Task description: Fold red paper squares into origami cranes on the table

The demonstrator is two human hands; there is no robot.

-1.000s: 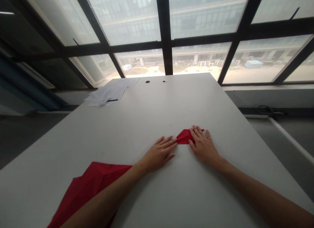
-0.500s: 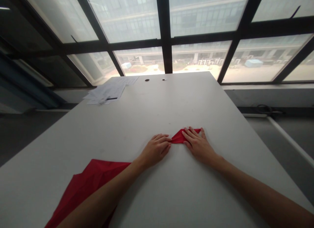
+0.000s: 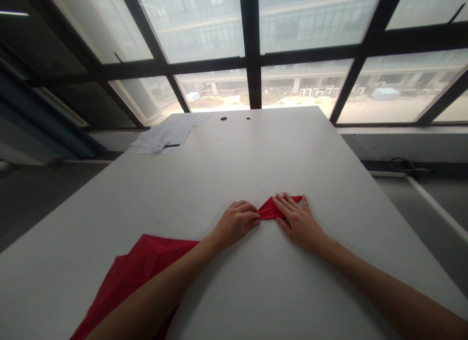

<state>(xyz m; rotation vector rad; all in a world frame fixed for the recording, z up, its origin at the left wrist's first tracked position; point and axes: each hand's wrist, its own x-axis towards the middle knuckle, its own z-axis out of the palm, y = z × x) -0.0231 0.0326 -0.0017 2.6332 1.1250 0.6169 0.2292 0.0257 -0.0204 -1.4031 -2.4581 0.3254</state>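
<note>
A small folded red piece, of paper or thin cloth, lies flat on the white table. My left hand is closed, its fingertips pinching the pointed left end. Over the right part my right hand lies palm down with fingers spread, pressing it onto the tabletop and hiding some of it. A larger creased red sheet rests at the lower left, partly covered by my left forearm.
Loose papers with a dark strip on them lie at the table's far left. Two round holes, one a cable hole, sit near the far edge of the white table. Dark-framed windows stand behind it.
The whole view has shifted slightly, so everything appears a little farther right. Both hands keep the same hold on the small red piece.
</note>
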